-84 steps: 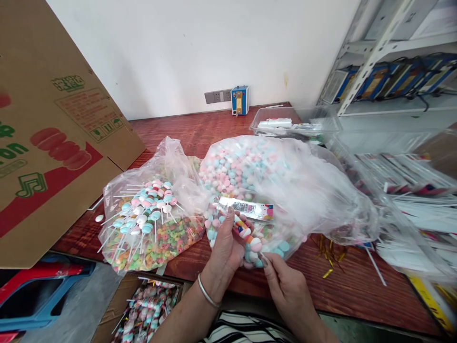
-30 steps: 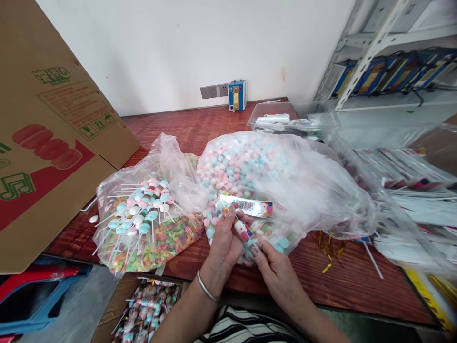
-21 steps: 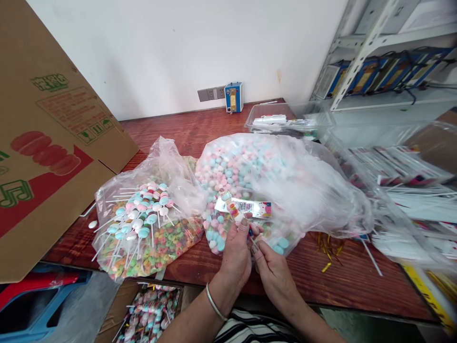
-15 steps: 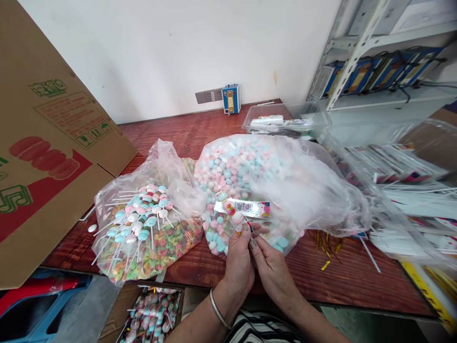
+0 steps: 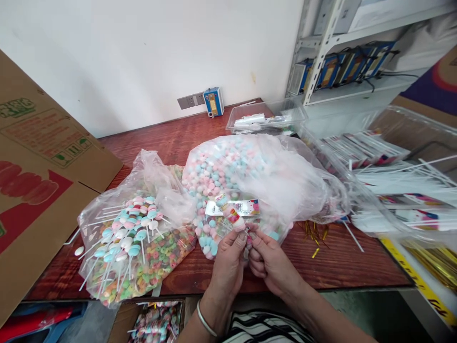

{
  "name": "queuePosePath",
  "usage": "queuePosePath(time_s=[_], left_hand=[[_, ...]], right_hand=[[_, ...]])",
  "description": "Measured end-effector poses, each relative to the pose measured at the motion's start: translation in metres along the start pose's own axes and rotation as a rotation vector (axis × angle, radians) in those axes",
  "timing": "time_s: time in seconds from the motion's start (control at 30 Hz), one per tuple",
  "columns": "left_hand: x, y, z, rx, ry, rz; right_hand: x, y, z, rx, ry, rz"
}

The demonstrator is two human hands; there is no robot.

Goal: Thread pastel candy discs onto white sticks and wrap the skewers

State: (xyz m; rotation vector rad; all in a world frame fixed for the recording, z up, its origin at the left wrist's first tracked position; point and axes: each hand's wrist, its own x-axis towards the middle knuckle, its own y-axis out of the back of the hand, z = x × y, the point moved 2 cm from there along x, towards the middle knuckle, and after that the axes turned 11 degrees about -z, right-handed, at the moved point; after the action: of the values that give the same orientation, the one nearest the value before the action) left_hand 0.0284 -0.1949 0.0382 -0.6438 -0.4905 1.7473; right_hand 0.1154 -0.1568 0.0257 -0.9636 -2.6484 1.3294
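Note:
My left hand (image 5: 227,259) pinches a wrapped candy stick (image 5: 233,218) near its lower end. Its pink, red and yellow pieces sit in clear film and tilt up to the left. Right beside it, my right hand (image 5: 272,261) has thumb and finger closed on the gathered film end; any tie there is hidden by fingers. Behind the hands lies a flat printed wrapper (image 5: 246,207) on a big clear bag of pastel candies (image 5: 210,166). To the left, a bag of coloured candy rings (image 5: 164,255) carries a heap of candies on white sticks (image 5: 126,228).
A cardboard box (image 5: 43,176) stands at left, another box of wrapped candies (image 5: 155,321) below the table edge. Clear bins (image 5: 357,183) with wrappers and white sticks are at right. Gold twist ties (image 5: 316,238) lie on the table (image 5: 342,267). A blue device (image 5: 213,102) stands by the wall.
The view has shifted, so the scene sits further left. My right fingers have curled in, and both hands now pinch closely together at the candy stick's lower end.

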Motion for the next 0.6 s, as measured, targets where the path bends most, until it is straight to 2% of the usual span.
queuePosePath(time_s=[0.07,0.13,0.2,0.27,0.33,0.37,0.43,0.53,0.6], left_hand=[[0.001,0.004,0.001,0.005,0.041,-0.01],[0.003,0.007,-0.001,-0.007,0.064,0.03],[0.005,0.007,-0.003,-0.005,0.048,0.111],[0.007,0.006,-0.004,0.03,0.008,0.176],[0.006,0.005,-0.002,0.086,-0.007,0.206],[0.005,0.006,-0.001,0.11,0.005,0.204],[0.002,0.008,0.002,0.119,0.058,0.145],[-0.002,0.01,0.0,0.039,0.224,-0.089],[-0.005,0.01,-0.003,-0.017,0.29,-0.217]], right_hand=[[-0.003,-0.001,-0.002,0.039,-0.138,-0.121],[-0.004,0.0,-0.003,-0.024,-0.174,-0.159],[-0.004,0.002,-0.005,-0.24,-0.019,-0.062],[-0.006,0.003,-0.007,-0.511,0.231,0.09],[-0.009,0.001,-0.007,-0.625,0.366,0.162],[-0.01,0.001,-0.005,-0.57,0.349,0.15],[-0.013,-0.001,-0.001,-0.279,0.197,0.041],[-0.021,-0.007,0.003,0.176,-0.05,-0.237],[-0.028,-0.01,0.003,0.269,-0.139,-0.384]])
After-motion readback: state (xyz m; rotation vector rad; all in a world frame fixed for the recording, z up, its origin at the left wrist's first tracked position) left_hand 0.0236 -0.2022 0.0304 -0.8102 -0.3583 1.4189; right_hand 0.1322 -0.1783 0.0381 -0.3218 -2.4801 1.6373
